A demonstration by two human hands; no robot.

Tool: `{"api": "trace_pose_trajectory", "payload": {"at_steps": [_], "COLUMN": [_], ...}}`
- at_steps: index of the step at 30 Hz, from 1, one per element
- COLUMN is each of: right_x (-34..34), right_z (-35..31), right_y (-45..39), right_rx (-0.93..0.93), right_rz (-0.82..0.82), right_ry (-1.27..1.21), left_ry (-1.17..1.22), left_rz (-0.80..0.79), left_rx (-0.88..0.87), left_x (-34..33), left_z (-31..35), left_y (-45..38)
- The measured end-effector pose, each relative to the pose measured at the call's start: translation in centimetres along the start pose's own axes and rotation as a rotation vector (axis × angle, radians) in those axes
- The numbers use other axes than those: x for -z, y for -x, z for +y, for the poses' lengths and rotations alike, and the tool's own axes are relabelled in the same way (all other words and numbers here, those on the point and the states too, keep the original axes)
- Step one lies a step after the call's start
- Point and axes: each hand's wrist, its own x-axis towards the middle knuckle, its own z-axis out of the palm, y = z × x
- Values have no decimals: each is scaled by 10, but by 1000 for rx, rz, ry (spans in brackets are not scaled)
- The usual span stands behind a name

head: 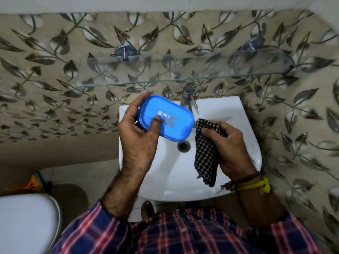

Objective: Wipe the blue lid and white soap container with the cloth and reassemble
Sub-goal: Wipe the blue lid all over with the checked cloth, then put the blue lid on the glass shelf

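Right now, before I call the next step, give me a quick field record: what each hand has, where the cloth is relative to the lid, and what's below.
left hand: grips the blue lid, thumb on its perforated face
right hand: holds the checked cloth, which hangs down
cloth to lid: beside its right end; contact cannot be told
white soap container: not clearly visible
below: white sink with drain; tap behind the lid
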Motion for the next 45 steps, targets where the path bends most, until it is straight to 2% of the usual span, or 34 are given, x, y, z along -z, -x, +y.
{"api": "trace_pose_trajectory", "payload": {"at_steps": [4,9,12,17,22,26,28,32,34,35,37,40,42,43,45], "right_x": [16,24,25,26,32,33,32,30,27,25,22,21,22,22,22], "right_z": [-4,-13,-22,-36,-35,-27,-24,-21,-20,-19,-16,-8,-3,-1,1], "right_y": [-5,-15,-24,-40,-46,-47,-48,-50,-50,-49,-49,-46,-43,-42,-40], "right_rx": [-61,-45,-12,20,-29,-82,-96,-121,-136,-144,-167,-204,-215,-224,-243], "right_rz": [46,43,43,61,52,20,10,17,16,12,8,17,38,48,72], "right_ry": [-77,-99,-73,-109,-175,-168,-161,-180,-191,-197,-219,-219,-199,-201,-205], "left_ry": [4,-20,-142,-338,-659,-869,-866,-563,-515,-511,-500,-464,-371,-301,-231], "left_rz": [42,162,154,145,141,129,150,256,261,253,258,357,366,339,308], "left_rx": [-161,-41,24,32,-66,-56,-151,-599,-685,-656,-460,116,506,616,715], "left_x": [-26,-81,-101,-108,-109,-108,-105,-84,-70,-62,-52,-37,-28,-25,-23], "left_z": [40,52,39,15,15,18,22,18,-6,-23,-59,-110,-131,-138,-146], "left_y": [-38,-96,-114,-125,-132,-130,-124,-93,-70,-61,-50,-58,-67,-72,-82]}}
